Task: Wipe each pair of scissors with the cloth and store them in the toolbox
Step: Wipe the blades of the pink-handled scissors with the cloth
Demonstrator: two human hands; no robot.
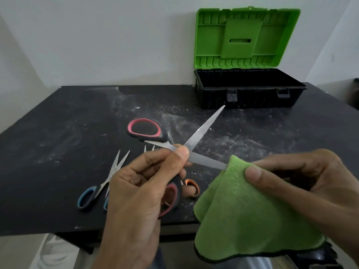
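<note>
My left hand (139, 183) holds the pink-handled scissors (204, 129) above the table, blades spread wide, thumb and fingers pinching at the pivot. One blade points up toward the toolbox. The other blade's tip runs into the green cloth (242, 214), which my right hand (303, 183) grips around it. Blue-handled scissors (101, 187) lie on the table at the left. Orange-handled scissors (191, 186) lie mostly hidden behind my left hand. The toolbox (250, 94), black with its green lid raised, stands open at the back right.
The black table (58, 142) is dusted with white powder and small flecks across its middle. A white wall runs behind it. The table's front edge lies just below my hands.
</note>
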